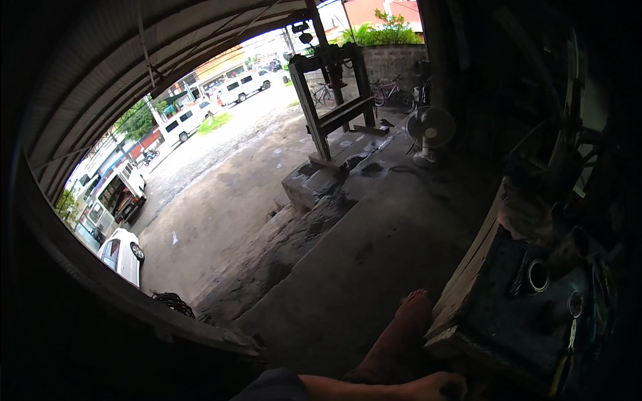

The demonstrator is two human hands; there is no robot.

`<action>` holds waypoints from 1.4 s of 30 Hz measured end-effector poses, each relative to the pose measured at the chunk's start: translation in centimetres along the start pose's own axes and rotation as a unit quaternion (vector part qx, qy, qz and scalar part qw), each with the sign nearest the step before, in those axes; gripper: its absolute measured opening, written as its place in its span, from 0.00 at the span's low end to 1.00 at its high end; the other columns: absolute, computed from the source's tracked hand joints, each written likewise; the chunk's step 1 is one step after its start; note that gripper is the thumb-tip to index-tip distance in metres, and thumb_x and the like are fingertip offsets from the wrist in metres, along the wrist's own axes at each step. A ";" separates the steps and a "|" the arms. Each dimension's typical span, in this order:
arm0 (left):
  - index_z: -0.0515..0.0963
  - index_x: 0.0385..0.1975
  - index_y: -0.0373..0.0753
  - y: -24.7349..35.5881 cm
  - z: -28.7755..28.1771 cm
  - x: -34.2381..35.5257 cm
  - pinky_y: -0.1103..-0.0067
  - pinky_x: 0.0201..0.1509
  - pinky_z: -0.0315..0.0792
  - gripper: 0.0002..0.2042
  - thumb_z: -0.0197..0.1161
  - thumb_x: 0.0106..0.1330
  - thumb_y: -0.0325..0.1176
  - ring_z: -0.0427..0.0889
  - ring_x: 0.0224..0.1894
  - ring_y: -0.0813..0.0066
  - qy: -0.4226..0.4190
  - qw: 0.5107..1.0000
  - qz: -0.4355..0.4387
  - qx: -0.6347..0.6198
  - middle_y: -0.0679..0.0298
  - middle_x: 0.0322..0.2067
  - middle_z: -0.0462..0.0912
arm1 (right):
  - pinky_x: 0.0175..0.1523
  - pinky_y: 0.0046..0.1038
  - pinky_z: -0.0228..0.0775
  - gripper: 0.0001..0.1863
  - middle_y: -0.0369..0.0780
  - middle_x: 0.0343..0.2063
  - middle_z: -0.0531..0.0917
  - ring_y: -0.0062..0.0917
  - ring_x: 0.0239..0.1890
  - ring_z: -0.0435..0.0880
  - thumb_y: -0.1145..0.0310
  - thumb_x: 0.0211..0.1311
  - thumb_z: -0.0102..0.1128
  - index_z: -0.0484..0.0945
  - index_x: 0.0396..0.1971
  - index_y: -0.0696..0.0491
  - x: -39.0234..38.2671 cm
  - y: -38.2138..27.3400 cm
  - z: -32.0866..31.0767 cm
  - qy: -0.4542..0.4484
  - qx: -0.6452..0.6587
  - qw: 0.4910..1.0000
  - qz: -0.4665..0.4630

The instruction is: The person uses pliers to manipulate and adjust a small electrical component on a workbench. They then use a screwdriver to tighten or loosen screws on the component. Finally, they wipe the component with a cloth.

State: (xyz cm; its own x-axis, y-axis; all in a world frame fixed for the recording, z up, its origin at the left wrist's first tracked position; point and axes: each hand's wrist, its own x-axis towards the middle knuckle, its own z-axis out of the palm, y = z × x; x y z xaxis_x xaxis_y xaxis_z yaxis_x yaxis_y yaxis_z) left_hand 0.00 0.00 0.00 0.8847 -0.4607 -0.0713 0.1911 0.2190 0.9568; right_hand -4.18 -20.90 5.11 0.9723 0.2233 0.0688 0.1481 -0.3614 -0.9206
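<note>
Left hand (445, 386) is lying curled at the lower edge, whether grasping anything one cannot tell; the right hand is falling outside the view. Just beyond, a bare foot (408, 322) is resting beside a wood-edged bench (493, 313) bearing two round-mouthed metal parts (529, 275). Farther off, a white fan (432, 127) is standing near a metal frame (346, 115); outdoors, white vehicles (179, 125) are standing.

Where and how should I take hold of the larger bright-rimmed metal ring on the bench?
Likely by the exposed rim of the metal ring, coming from above: its round opening faces up from the bench, and nothing visible covers it. Its base is too dark to judge.
</note>
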 end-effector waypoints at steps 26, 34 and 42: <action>0.84 0.42 0.34 -0.4 0.4 0.0 0.75 0.50 0.80 0.16 0.62 0.53 0.12 0.85 0.43 0.74 -0.040 0.998 -0.034 -0.046 0.65 0.39 0.88 | 0.58 0.41 0.78 0.09 0.49 0.45 0.86 0.47 0.46 0.86 0.77 0.71 0.66 0.84 0.47 0.62 -0.6 -0.8 -0.3 0.038 -0.102 0.989 -0.096; 0.81 0.45 0.38 3.1 -0.3 -0.8 0.78 0.57 0.79 0.11 0.67 0.67 0.16 0.82 0.52 0.78 -0.046 0.982 -0.174 0.064 0.66 0.47 0.81 | 0.54 0.40 0.79 0.10 0.49 0.44 0.86 0.47 0.45 0.87 0.77 0.71 0.66 0.86 0.49 0.61 -0.5 -1.4 -0.9 0.019 -0.009 1.000 0.006; 0.78 0.53 0.32 2.4 0.9 -0.8 0.74 0.64 0.81 0.18 0.64 0.66 0.10 0.84 0.59 0.70 0.018 0.993 -0.108 -0.038 0.60 0.53 0.80 | 0.51 0.31 0.83 0.10 0.43 0.43 0.89 0.32 0.46 0.91 0.71 0.71 0.71 0.87 0.48 0.57 -2.1 0.2 -0.6 0.044 -0.001 0.996 0.071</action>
State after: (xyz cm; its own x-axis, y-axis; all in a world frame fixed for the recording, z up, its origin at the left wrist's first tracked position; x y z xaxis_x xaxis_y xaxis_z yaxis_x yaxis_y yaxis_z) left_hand -0.60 0.12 2.60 0.8342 -0.4728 -0.2839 0.4085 0.1838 0.8941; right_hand -6.08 -22.01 5.06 0.9956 0.0893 -0.0295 0.0073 -0.3861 -0.9224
